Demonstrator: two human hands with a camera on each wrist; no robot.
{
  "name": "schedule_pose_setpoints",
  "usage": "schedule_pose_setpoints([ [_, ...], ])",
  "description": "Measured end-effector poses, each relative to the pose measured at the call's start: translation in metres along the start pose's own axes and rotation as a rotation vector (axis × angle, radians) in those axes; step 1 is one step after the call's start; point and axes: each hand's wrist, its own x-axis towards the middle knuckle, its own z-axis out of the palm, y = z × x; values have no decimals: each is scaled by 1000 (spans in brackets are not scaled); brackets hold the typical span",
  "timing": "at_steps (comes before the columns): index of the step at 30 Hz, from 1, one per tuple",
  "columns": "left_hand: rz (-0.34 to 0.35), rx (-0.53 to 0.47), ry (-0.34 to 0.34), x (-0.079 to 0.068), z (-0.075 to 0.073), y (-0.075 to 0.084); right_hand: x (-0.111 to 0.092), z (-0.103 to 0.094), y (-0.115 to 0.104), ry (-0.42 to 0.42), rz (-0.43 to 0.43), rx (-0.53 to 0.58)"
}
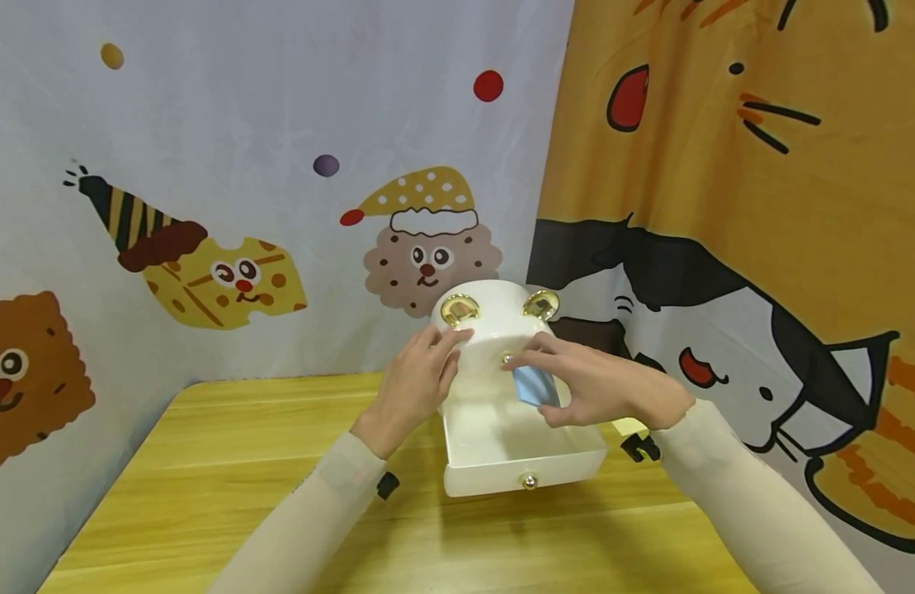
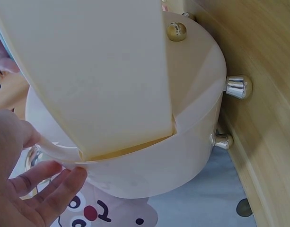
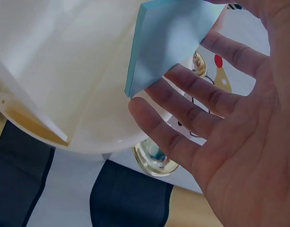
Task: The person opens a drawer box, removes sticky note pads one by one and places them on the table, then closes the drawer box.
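A white storage box [image 1: 494,301] with two gold ears stands on the table, one drawer [image 1: 524,477] pulled out toward me. My right hand [image 1: 601,381] holds a light blue pad [image 1: 535,385], perhaps sticky notes, above the open drawer. In the right wrist view the pad [image 3: 171,45] lies against the fingertips; the thumb is mostly out of frame. My left hand [image 1: 416,375] grips the box's left front edge just below the left ear. From the left wrist, thumb and fingers show on either side of the rim [image 2: 66,153].
Gold knobs sit on the drawer front [image 1: 529,481] and lower on the box [image 2: 176,31]. A yellow item [image 1: 629,426] lies right of the box, partly behind my wrist. The wooden table [image 1: 279,487] backs onto a cartoon-printed curtain [image 1: 242,124].
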Motion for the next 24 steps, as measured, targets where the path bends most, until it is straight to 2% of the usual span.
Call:
schedule_pose_setpoints([
  [9,2,1,3,0,-1,2,-13,0,7,47,33,16],
  [16,15,2,24,1,-1,1,-20,0,13,96,8,6],
  [24,20,1,27,0,1,1,-26,2,18,100,47,28],
])
